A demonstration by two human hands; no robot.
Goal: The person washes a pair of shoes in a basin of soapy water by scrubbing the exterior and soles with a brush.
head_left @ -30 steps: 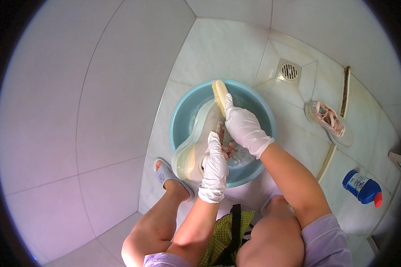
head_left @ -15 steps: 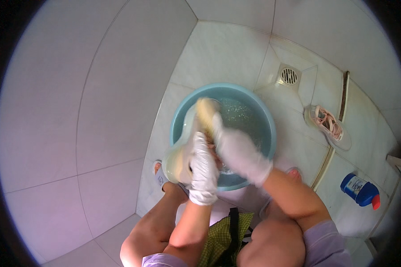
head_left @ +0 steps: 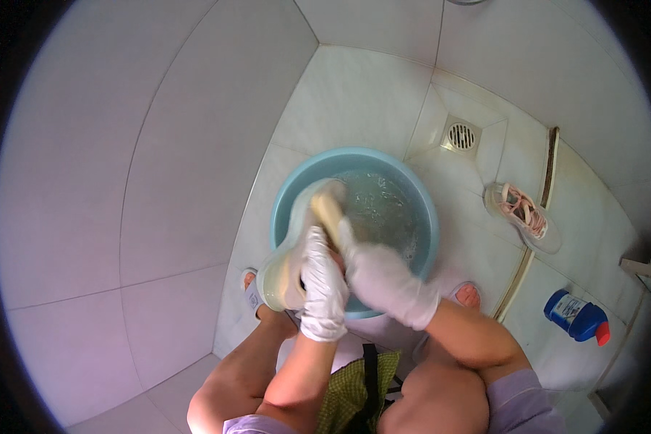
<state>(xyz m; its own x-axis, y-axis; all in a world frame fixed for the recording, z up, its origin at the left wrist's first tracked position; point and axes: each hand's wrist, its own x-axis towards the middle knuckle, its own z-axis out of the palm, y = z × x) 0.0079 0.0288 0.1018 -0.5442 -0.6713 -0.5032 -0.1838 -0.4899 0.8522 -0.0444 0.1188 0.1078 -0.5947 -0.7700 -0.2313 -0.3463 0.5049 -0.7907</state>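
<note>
Gloved left hand point(head_left: 322, 286) wraps its fingers round the pale shoe point(head_left: 294, 249), sole up, held over the near rim of the blue basin point(head_left: 419, 210). Right hand point(head_left: 372, 271) clutches what looks like a brush point(head_left: 328, 210) against the sole; its fingertips are blurred, hard to make out.

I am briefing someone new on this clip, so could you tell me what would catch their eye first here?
First, the blue basin of sudsy water on the tiled floor, mid-frame. Over its near rim, the gloved left hand holds a pale shoe sole up, while the gloved right hand presses a yellowish brush against it. To the right, a second shoe lies by the floor drain.
</note>
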